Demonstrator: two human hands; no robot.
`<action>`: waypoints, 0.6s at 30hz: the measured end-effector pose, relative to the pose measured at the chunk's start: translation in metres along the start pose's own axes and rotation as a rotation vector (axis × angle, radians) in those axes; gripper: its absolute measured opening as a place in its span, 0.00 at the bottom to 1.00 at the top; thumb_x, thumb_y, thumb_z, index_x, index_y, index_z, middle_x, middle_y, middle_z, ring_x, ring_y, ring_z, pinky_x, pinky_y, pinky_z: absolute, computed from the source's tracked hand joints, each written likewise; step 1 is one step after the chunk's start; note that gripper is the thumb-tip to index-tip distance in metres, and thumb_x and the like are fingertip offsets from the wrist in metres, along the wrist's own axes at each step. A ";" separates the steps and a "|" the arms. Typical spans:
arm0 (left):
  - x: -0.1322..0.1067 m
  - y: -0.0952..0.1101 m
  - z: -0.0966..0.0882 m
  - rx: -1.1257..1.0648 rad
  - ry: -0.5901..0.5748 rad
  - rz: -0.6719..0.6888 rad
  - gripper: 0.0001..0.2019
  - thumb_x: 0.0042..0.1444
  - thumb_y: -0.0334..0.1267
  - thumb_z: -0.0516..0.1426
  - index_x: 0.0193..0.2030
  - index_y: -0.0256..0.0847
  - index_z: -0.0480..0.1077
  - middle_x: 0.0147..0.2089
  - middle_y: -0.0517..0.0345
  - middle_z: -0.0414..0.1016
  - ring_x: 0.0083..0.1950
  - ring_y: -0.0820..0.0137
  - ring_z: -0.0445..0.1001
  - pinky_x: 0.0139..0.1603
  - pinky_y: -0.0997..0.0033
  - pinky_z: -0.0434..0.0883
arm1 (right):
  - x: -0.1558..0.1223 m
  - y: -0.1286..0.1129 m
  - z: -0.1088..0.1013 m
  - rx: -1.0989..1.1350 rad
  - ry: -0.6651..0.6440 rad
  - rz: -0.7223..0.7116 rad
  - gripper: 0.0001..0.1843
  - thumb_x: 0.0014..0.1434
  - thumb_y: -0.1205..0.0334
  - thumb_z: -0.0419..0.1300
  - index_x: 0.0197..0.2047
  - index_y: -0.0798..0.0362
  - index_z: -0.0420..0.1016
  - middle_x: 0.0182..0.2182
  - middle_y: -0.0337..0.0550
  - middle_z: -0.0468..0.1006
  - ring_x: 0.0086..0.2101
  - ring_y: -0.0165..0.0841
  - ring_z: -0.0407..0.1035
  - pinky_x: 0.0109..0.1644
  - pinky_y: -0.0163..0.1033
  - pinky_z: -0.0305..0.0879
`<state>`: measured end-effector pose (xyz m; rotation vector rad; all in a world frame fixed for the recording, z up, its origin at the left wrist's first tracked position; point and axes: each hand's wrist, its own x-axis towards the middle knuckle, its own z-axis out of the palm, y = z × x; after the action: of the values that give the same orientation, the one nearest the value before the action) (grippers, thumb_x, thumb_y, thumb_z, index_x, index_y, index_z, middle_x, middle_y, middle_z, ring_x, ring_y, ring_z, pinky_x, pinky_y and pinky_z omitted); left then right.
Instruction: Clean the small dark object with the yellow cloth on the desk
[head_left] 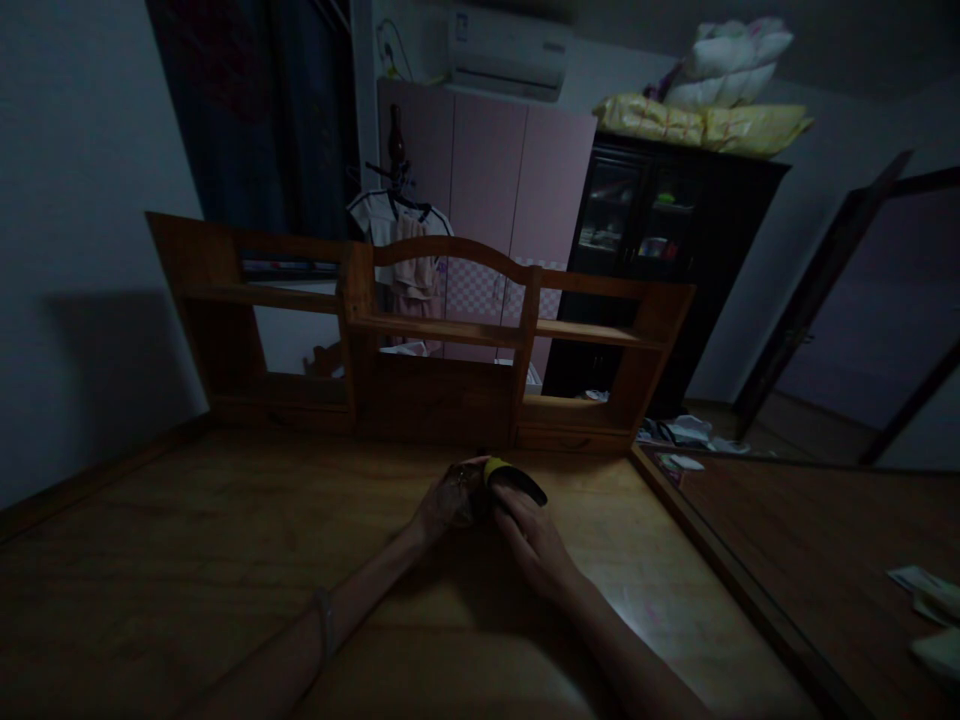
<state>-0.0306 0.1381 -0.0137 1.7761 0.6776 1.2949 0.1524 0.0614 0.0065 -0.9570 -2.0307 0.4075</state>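
My left hand (442, 505) and my right hand (534, 535) meet over the wooden bed boards (300, 520), near the headboard. The fingers of my right hand are closed round a curved object (527, 484), black with a yellow part; its kind is too dark to tell. My left hand is closed about a small, dark brownish thing (477, 508) right beside it, mostly covered by the fingers. Whether the two things touch or are one piece, I cannot tell. A pale band circles my left wrist.
A wooden headboard (442, 330) with open shelves and small drawers rises beyond my hands. A raised side rail (720, 560) runs along the right. Behind stand a pink wardrobe (487, 170), hanging clothes (412, 250) and a black cabinet (690, 250). Papers (930, 595) lie on the right.
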 end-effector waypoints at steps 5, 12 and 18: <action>-0.002 0.002 0.001 -0.315 -0.023 -0.090 0.23 0.52 0.37 0.56 0.57 0.42 0.68 0.55 0.50 0.74 0.54 0.59 0.73 0.60 0.58 0.66 | -0.001 0.002 0.001 -0.003 -0.009 0.011 0.22 0.68 0.57 0.48 0.64 0.46 0.61 0.60 0.44 0.66 0.60 0.39 0.59 0.65 0.53 0.55; -0.016 0.019 -0.002 -0.098 0.022 -0.032 0.24 0.56 0.41 0.55 0.61 0.40 0.65 0.58 0.48 0.71 0.57 0.58 0.71 0.59 0.58 0.66 | 0.000 0.002 0.000 0.088 -0.012 0.041 0.22 0.67 0.54 0.48 0.63 0.44 0.62 0.61 0.43 0.66 0.61 0.39 0.59 0.66 0.54 0.53; -0.024 0.038 -0.004 0.177 0.045 -0.002 0.24 0.58 0.35 0.53 0.63 0.47 0.63 0.58 0.52 0.72 0.56 0.60 0.71 0.59 0.61 0.66 | 0.000 0.003 -0.001 0.210 -0.002 0.137 0.22 0.67 0.50 0.49 0.62 0.42 0.63 0.61 0.41 0.65 0.62 0.39 0.56 0.67 0.55 0.49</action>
<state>-0.0441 0.1002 0.0068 1.8908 0.8414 1.3103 0.1549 0.0628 0.0054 -0.9671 -1.8870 0.6815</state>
